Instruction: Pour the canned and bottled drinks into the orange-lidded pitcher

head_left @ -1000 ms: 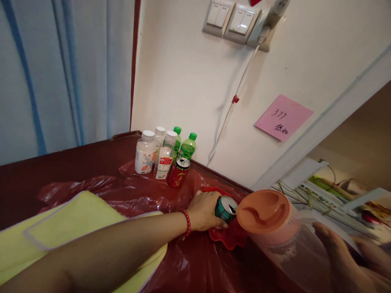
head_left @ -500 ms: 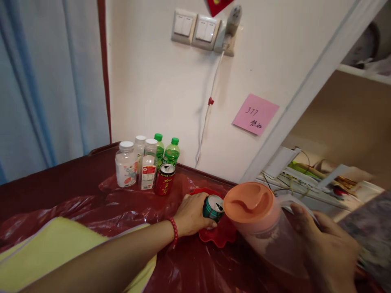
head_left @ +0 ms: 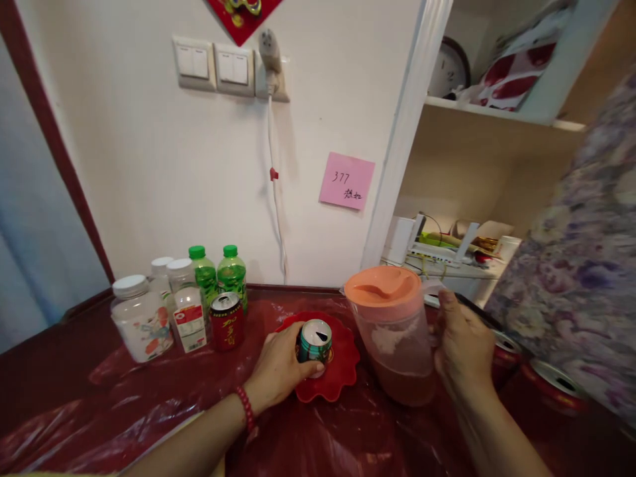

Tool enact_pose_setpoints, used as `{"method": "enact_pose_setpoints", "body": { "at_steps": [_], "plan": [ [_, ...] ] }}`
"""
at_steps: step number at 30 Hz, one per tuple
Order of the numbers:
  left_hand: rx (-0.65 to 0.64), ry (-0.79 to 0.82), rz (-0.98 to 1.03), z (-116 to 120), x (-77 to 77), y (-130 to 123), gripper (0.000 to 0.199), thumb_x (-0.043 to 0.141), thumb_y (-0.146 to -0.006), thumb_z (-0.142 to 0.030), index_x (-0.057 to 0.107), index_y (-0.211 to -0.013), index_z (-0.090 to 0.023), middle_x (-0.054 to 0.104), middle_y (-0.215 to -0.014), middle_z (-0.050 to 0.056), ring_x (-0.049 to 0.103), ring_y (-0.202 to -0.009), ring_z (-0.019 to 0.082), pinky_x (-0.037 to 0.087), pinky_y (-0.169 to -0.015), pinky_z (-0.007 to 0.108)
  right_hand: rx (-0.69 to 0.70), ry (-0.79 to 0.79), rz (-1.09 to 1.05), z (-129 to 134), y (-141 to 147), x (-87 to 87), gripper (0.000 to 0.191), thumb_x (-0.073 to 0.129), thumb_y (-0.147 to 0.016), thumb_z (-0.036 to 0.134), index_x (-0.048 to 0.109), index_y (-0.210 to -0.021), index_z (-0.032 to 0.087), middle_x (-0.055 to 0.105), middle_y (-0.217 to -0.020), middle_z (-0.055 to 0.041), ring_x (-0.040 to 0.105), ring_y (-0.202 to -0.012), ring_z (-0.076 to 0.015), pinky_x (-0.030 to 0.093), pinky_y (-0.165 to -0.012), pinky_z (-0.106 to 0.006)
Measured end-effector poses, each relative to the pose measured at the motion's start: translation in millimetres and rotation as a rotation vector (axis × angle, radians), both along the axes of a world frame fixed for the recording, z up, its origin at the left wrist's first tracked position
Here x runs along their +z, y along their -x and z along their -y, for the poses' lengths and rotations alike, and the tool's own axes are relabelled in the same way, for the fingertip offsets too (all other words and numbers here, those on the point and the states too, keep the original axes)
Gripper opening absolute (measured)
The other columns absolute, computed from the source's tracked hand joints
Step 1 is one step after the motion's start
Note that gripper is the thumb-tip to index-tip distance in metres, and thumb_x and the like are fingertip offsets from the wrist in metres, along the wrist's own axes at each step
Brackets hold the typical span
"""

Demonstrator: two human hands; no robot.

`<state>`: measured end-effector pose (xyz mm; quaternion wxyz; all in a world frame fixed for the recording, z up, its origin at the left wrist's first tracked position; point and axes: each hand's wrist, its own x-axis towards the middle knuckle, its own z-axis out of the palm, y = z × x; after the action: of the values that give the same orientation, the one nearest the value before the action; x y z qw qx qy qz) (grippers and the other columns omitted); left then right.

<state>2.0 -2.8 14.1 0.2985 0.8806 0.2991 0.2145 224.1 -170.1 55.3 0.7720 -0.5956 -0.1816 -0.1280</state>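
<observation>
In the head view, the left hand [head_left: 283,368] pinches the green can [head_left: 316,344], upright on the red plate [head_left: 342,351]. The right hand [head_left: 462,348] grips the jug [head_left: 400,351], which no longer overlaps the plate as I see it. That, I judge, leaves more room around the can, both hands still occupied.

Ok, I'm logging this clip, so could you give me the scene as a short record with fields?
Left hand: around green can
Right hand: on pitcher handle
Green can: upright, opened, apparently on red dish
Pitcher: orange lid on, some liquid low inside
Left of dish: three white-capped bottles, two green-capped bottles, red can
Right of pitcher: two cans, partly in shadow
Wall: pink note, switches
</observation>
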Motion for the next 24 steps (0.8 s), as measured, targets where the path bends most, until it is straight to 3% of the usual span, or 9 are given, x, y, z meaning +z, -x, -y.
{"method": "enact_pose_setpoints", "body": {
  "at_steps": [8, 13, 24],
  "plan": [
    [0.001, 0.041, 0.056, 0, 2.2, -2, 0.059, 0.080, -0.066, -0.025, 0.063, -0.122, -0.024, 0.072, -0.120, 0.005, 0.063, -0.109, 0.029, 0.043, -0.096, 0.039, -0.018, -0.213, -0.150, -7, -8, -8.8, 0.063, 0.083, -0.060, 0.071, 0.045, -0.054, 0.020, 0.035, -0.048, 0.0097, 0.034, -0.046, -0.0077, 0.031, -0.042, -0.021],
    [0.009, 0.042, 0.036, 0, 3.6, -2, 0.057, 0.078, -0.068, -0.026, 0.062, -0.123, -0.022, 0.072, -0.120, 0.006, 0.063, -0.109, 0.030, 0.043, -0.095, 0.039, -0.013, -0.276, -0.195, -13, -9, -18.8, 0.064, 0.081, -0.061, 0.073, 0.045, -0.056, 0.020, 0.036, -0.048, 0.0103, 0.033, -0.045, -0.0071, 0.034, -0.043, -0.021],
    [0.012, 0.024, 0.013, -2, 2.6, -3, 0.057, 0.075, -0.070, -0.033, 0.061, -0.125, -0.023, 0.071, -0.120, 0.007, 0.063, -0.108, 0.032, 0.043, -0.093, 0.041, 0.035, -0.353, -0.227, -25, -20, -46.5, 0.065, 0.072, -0.066, 0.079, 0.044, -0.060, 0.020, 0.037, -0.052, 0.0100, 0.030, -0.045, -0.0056, 0.026, -0.042, -0.020]
  ]
}}
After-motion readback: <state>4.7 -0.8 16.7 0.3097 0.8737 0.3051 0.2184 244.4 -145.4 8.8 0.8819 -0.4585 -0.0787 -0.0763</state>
